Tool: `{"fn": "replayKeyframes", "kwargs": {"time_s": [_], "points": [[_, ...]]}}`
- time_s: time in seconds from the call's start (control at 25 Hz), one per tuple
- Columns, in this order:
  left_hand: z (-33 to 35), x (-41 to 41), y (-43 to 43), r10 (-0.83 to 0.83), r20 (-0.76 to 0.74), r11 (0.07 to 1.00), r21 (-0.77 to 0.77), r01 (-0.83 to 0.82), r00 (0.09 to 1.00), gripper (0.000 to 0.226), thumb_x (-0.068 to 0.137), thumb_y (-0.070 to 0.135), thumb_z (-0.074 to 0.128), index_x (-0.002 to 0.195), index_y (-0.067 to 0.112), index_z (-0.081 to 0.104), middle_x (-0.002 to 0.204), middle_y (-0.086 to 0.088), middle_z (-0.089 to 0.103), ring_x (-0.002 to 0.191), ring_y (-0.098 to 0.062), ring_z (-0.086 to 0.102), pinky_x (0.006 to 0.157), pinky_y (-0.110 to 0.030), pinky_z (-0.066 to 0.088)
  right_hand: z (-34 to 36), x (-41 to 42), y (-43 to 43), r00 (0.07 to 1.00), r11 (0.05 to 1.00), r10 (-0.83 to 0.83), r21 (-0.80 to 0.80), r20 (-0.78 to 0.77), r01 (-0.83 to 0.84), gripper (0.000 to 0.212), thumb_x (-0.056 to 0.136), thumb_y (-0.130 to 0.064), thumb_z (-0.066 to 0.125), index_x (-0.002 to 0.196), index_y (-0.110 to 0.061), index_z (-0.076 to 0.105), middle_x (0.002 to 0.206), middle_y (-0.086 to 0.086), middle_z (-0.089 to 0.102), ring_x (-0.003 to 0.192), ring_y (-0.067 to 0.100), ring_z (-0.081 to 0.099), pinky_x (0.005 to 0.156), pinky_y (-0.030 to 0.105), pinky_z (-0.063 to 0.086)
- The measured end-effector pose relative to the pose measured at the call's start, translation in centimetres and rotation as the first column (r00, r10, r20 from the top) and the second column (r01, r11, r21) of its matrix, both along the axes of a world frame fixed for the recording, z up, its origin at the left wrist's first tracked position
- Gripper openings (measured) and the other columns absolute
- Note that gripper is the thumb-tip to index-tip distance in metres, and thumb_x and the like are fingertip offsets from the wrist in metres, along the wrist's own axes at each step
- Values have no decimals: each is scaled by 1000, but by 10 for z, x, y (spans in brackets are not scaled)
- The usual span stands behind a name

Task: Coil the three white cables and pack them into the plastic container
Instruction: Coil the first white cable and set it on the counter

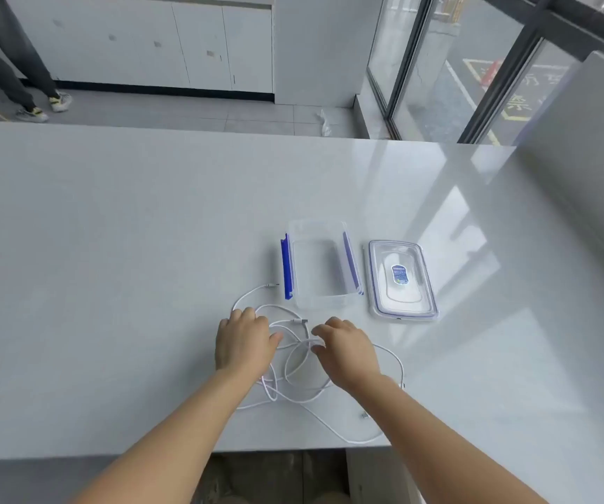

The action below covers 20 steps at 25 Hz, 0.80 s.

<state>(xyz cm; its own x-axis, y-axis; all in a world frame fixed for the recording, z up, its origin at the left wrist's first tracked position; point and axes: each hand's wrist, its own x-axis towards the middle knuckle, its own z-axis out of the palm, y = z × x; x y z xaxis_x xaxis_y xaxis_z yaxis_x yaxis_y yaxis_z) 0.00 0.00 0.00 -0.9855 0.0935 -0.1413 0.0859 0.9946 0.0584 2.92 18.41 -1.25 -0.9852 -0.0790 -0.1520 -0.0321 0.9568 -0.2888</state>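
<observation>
Nothing coiled yet: cables (pixel 295 376) lie tangled under both hands, box (pixel 320 265) beyond them empty. Left hand (pixel 244 343) rests loosely curled; right hand (pixel 347 352) pinches a strand.

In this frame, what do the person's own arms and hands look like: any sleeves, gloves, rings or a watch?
Both forearms are bare as far as the frame shows, with no sleeves in view. The left hand and right hand wear no gloves, and no watch, band or ring is visible.
</observation>
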Motion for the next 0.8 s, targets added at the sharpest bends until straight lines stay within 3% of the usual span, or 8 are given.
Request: {"fn": "replayKeyframes", "kwargs": {"time_s": [0.2, 0.32, 0.4, 0.52, 0.6, 0.68, 0.72, 0.8], "points": [[-10, -10, 0, 94, 102, 994, 52, -100, 990, 28, 92, 40, 53, 101, 21, 71, 112, -3, 66, 111, -26, 54, 86, -36, 44, -5, -4, 3, 996, 979, 85, 188, 0, -84, 26, 83, -8, 58, 105, -19, 68, 104, 3, 63, 96, 31, 57, 69, 32, 31], [-14, -9, -3, 206, 151, 937, 253, -239, 967, 13, 88, 31, 62, 89, 25, 74, 105, 0, 68, 107, -26, 57, 82, -34, 50, -8, -4, 7, 996, 975, 73, 211, -41, -63, 12, 77, -13, 71, 84, -22, 72, 82, 0, 67, 82, 27, 58, 65, 31, 32], [-9, -9, -8, 294, 191, 833, 430, -349, 936, 9, 82, 28, 67, 79, 26, 75, 95, 2, 73, 98, -26, 64, 77, -33, 55, -6, -5, 10, 996, 990, 50, 137, -78, -39, 8, 81, -20, 71, 86, -25, 75, 82, -2, 70, 83, 26, 59, 67, 32, 37], [11, -4, -13, 423, 239, 568, 682, -461, 874, 7, 78, 22, 72, 74, 22, 77, 81, 1, 77, 83, -24, 70, 75, -32, 56, 4, -2, 24, 985, 998, -60, -19, -164, 58, 8, 79, -18, 76, 82, -25, 77, 77, -3, 71, 77, 27, 61, 65, 32, 38], [32, 1, -16, 482, 345, 266, 818, -510, 805, 9, 81, 13, 71, 74, 17, 74, 79, -6, 77, 79, -25, 70, 76, -33, 54, 9, 0, 35, 971, 992, -127, -26, -201, 124, 10, 76, -14, 80, 77, -23, 75, 73, -4, 69, 73, 27, 60, 62, 31, 38], [52, 5, -17, 365, 543, -131, 834, -536, 756, 5, 89, 5, 65, 85, 7, 68, 83, -17, 74, 78, -30, 70, 76, -36, 57, 14, -2, 41, 970, 984, -173, 12, -168, 178, 16, 79, -12, 76, 91, -23, 75, 87, -2, 71, 84, 29, 61, 69, 34, 44], [61, 8, -17, 258, 608, -277, 791, -546, 751, 4, 92, 2, 61, 92, 4, 65, 84, -20, 73, 77, -31, 71, 76, -38, 59, 20, -2, 40, 978, 986, -155, 37, -142, 162, 27, 81, -9, 71, 104, -23, 74, 99, -2, 72, 93, 30, 61, 77, 36, 47], [74, 12, -16, 132, 630, -382, 745, -547, 766, 11, 95, -1, 55, 102, 4, 62, 83, -21, 72, 74, -31, 73, 74, -39, 60, 38, -1, 27, 987, 990, -100, -109, -122, 86, 48, 82, -1, 62, 124, -23, 67, 122, -3, 67, 110, 26, 59, 92, 37, 48]]}}
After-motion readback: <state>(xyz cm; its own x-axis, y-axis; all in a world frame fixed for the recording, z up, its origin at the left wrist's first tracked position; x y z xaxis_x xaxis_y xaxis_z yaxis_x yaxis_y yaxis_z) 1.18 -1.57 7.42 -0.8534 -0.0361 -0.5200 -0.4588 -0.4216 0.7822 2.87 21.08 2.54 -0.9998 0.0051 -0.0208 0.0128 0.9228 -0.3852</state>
